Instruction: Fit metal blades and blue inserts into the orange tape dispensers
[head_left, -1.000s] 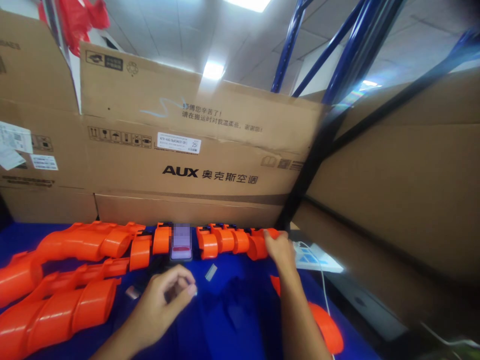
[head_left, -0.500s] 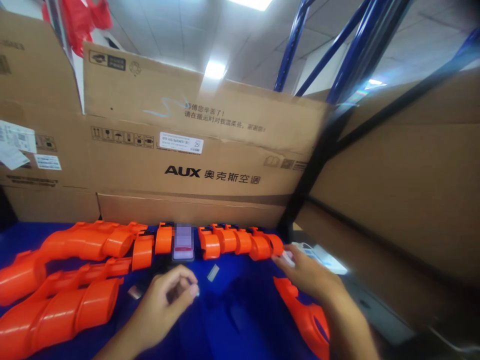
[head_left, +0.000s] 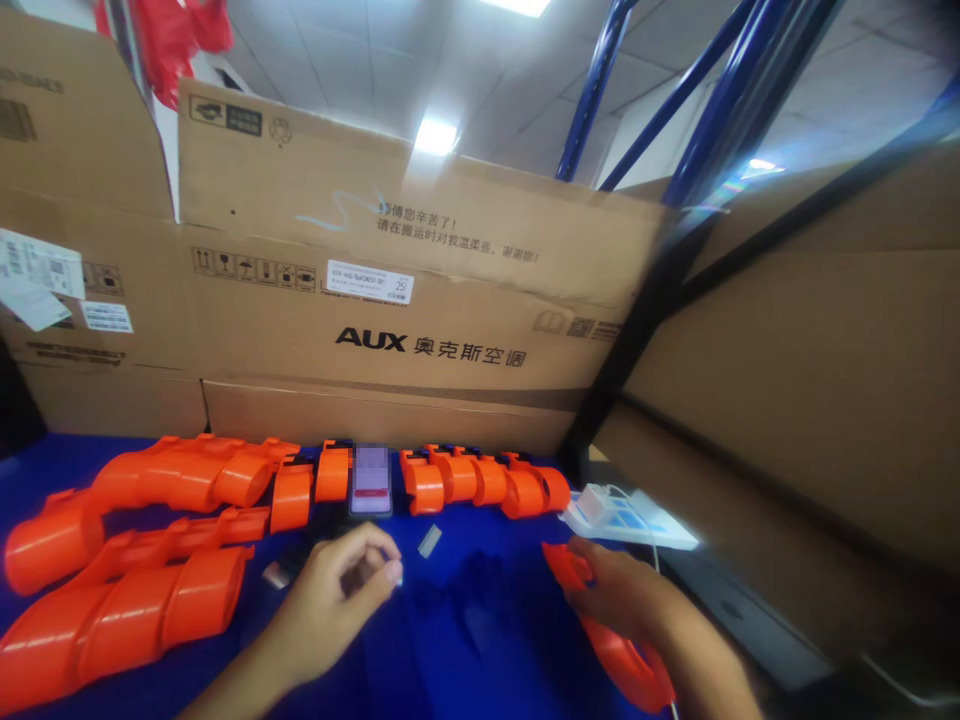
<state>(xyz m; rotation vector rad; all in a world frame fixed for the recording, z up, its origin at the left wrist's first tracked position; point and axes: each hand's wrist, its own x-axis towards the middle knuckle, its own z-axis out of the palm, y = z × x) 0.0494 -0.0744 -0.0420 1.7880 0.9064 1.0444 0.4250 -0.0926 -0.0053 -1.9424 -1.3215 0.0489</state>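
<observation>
My left hand (head_left: 349, 590) hovers over the blue surface, fingers curled and thumb tip meeting the index finger. A tiny pale bit shows at that pinch, too small to name. At the right, my right hand (head_left: 611, 590) has its fingers around the upper part of a curved orange plastic part (head_left: 637, 672); the hand hides the part's middle. A small grey strip (head_left: 430, 541) lies beyond my left hand. Another small shiny piece (head_left: 276, 575) lies left of that hand, partly in shadow.
Orange ring-shaped parts (head_left: 489, 482) with dark clips stand in a row at the back. Several larger ones (head_left: 124, 620) lie at the left. Between them stands a phone (head_left: 371, 485). A white charger (head_left: 596, 505) with a cable sits at right. Cardboard (head_left: 420, 390) walls the back.
My right hand has come down and nearer from beside the row of rings and the charger onto the orange part. My left hand keeps its pinch. The view has shifted slightly.
</observation>
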